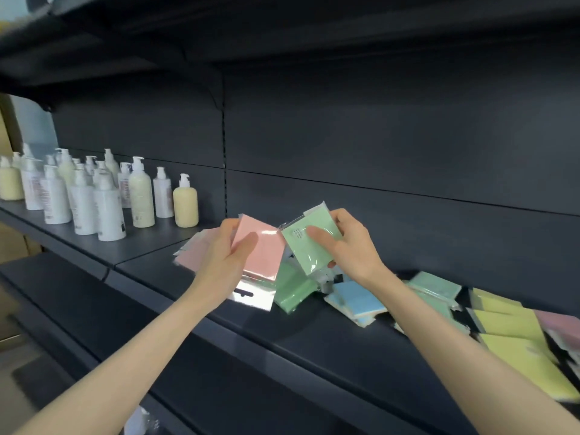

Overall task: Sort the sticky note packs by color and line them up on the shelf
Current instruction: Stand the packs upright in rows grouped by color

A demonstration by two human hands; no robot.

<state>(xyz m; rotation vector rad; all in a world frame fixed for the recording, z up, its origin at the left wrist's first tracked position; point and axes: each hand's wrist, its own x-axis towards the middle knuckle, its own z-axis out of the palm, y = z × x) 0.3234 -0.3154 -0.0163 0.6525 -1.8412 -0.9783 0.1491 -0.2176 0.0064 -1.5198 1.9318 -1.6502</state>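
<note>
Left grip (227, 255) pinches a pink pack (262, 246), right grip (348, 243) a green pack (310, 243). I'd lay pink squarely on the pink pile (194, 251), centre-left.

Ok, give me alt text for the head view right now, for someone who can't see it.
The left hand holds a pink sticky note pack and the right hand a green pack, above a dark shelf. Blue packs and yellow packs lie loose to the right; pump bottles stand at the left.
</note>
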